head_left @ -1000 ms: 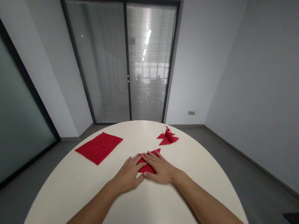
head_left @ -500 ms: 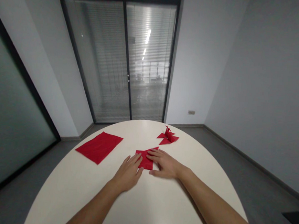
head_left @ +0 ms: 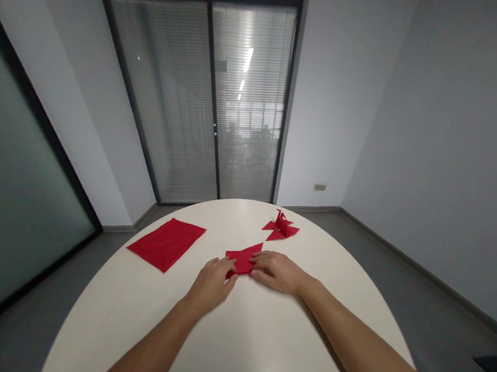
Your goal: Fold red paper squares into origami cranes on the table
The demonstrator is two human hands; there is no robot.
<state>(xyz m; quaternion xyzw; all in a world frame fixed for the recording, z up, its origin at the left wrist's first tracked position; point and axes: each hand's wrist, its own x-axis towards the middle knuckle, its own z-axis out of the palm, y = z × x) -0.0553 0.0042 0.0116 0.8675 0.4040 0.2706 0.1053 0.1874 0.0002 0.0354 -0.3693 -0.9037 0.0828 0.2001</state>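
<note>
A small folded red paper (head_left: 244, 257) lies on the white round table (head_left: 226, 337) between my hands. My left hand (head_left: 212, 282) rests on its near left corner with the fingers curled down onto it. My right hand (head_left: 276, 270) sits at its right side, fingers bent and pinching the near edge of the paper. Both hands hold the same piece against the table top.
A flat red paper sheet (head_left: 166, 243) lies at the far left of the table. A finished red origami figure (head_left: 281, 227) stands at the far right. Beyond the table are a glass door with blinds (head_left: 212, 97) and grey walls.
My right hand slid from on top of the paper to its right side, and the fingers of both hands curled onto its near edge. More of the red paper shows now.
</note>
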